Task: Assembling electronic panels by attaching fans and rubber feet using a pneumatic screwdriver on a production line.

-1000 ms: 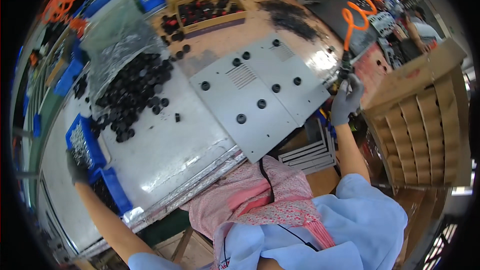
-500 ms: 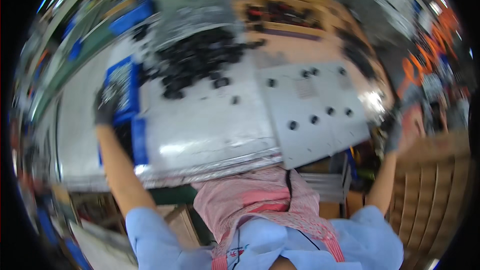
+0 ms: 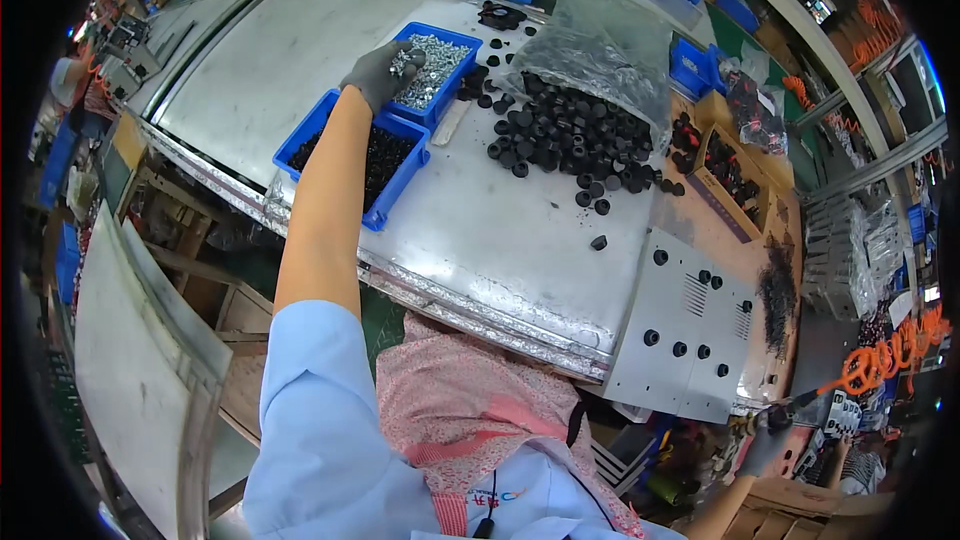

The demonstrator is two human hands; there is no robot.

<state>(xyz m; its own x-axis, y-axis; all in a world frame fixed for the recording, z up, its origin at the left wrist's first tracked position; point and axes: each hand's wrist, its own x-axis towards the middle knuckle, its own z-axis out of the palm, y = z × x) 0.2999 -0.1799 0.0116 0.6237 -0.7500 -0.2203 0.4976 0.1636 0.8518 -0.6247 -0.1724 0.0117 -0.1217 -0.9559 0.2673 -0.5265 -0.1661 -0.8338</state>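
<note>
My left hand [image 3: 376,76], in a grey glove, is at the left edge of a blue bin [image 3: 470,43] of small silver screws. Its fingers are curled around some silver screws [image 3: 404,62]. My right hand [image 3: 765,450], also gloved, is low at the right, closed on a dark tool [image 3: 772,418] that looks like an air screwdriver. An orange coiled hose [image 3: 890,358] runs toward it. To the left of that hand, a grey metal panel [image 3: 640,365] lies at the table's front edge, with several round black feet [image 3: 679,349] standing on it.
A second blue bin [image 3: 376,217] with small dark parts sits nearer me. Loose black feet [image 3: 570,130] spill from a clear plastic bag [image 3: 600,50] on the metal table [image 3: 480,260]. A cardboard box [image 3: 722,195] of dark parts is behind the panel. Pale boards [image 3: 130,330] lean at the left.
My view has turned left, so the bins and panel appear farther right, and the blur is gone. My left hand remains at the screw bin, now with screws visible in its fingers.
</note>
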